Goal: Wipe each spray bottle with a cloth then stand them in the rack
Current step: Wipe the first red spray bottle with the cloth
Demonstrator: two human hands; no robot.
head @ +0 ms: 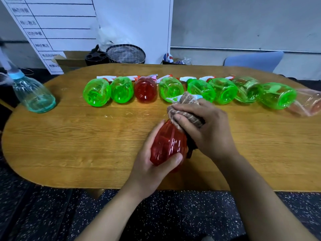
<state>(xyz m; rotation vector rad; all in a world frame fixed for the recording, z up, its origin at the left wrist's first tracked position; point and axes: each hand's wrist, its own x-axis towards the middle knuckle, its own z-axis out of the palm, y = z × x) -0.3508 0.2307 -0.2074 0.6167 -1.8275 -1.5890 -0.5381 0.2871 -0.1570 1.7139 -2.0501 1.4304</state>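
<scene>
My left hand [151, 169] grips the base of a red spray bottle [167, 143] held over the wooden table [78, 145]. My right hand [206, 129] grips a brown cloth [187, 105] wrapped around the bottle's neck and spray head, whose white nozzle pokes out at the top. A row of several green spray bottles [121, 89] lies on its side along the far part of the table, with one red bottle [145, 89] among them and a pale pink one [309, 105] at the right end. No rack is clearly visible.
A teal spray bottle [33, 96] stands upright at the table's left edge. Behind the table are a round wire basket [126, 53], a black holder [95, 57], a cardboard box [69, 61], a white chart board and a blue chair [255, 60].
</scene>
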